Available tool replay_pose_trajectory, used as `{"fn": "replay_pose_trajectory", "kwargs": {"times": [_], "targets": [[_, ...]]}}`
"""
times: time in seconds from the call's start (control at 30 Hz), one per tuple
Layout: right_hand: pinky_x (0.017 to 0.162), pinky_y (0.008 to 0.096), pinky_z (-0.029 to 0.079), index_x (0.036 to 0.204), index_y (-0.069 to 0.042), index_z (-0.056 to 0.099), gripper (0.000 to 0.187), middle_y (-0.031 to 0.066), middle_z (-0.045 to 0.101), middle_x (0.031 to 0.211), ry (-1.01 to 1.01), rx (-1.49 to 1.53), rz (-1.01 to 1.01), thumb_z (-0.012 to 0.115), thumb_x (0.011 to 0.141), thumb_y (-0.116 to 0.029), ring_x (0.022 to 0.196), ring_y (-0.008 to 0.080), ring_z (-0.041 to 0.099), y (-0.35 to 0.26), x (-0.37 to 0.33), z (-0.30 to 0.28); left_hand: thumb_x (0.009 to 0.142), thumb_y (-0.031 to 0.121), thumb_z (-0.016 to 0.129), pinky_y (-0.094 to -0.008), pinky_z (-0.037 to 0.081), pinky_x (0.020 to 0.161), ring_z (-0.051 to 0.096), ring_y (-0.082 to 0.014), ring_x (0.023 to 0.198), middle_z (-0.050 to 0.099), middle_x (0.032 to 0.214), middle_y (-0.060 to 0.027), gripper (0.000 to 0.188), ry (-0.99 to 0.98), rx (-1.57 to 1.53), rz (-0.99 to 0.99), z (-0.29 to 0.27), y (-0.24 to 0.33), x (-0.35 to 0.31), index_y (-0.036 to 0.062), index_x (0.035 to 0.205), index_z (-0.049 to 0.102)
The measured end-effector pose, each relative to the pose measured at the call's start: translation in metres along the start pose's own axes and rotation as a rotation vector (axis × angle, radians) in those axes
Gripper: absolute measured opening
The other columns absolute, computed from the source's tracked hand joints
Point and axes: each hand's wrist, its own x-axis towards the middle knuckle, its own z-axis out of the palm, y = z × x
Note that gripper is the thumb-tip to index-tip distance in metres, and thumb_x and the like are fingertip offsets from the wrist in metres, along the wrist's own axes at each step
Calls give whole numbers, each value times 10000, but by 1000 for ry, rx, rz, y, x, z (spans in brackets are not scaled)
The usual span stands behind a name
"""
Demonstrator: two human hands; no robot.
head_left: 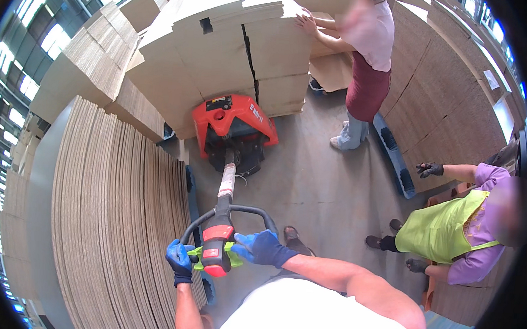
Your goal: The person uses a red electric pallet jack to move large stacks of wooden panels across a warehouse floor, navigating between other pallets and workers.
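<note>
A red and black electric pallet jack (232,127) stands in front of me, its body against a tall stack of boards (221,61). Its long tiller (227,186) reaches back toward me and ends in a black loop handle with a red and black control head (216,248) and bright green levers. My left hand (179,260), in a blue and black glove, is closed around the handle's left side. Gloved the same way, my right hand (262,248) is closed on its right side by a green lever; its fingertips are partly hidden.
Edge-on boards (118,216) stand close on my left. A person in a pink top (368,39) touches the far stack. Another in a lime apron (445,227) stands at right, near a blue pallet (395,156) under more boards. Grey floor (310,185) lies between.
</note>
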Motion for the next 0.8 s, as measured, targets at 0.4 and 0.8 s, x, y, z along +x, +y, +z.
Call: {"fn": "replay_pose_trajectory", "kwargs": {"times": [0.4,0.8], "targets": [[479,453,439,1009,-69,575,395,158,602,594,-81,77,30,498,922,-448,528,328,612,8,42,-4,893,204,419,-482,408,966,626,-294,683,645,600,-102,401,-99,1,-10,-3,-7,48,18,658,687],[560,457,462,1062,-76,572,371,172,631,678,-188,9,97,495,929,-414,632,346,635,45,105,-42,861,145,425,-466,422,938,622,-307,690,640,583,-95,370,-57,2,-33,39,-8,116,24,625,683]]}}
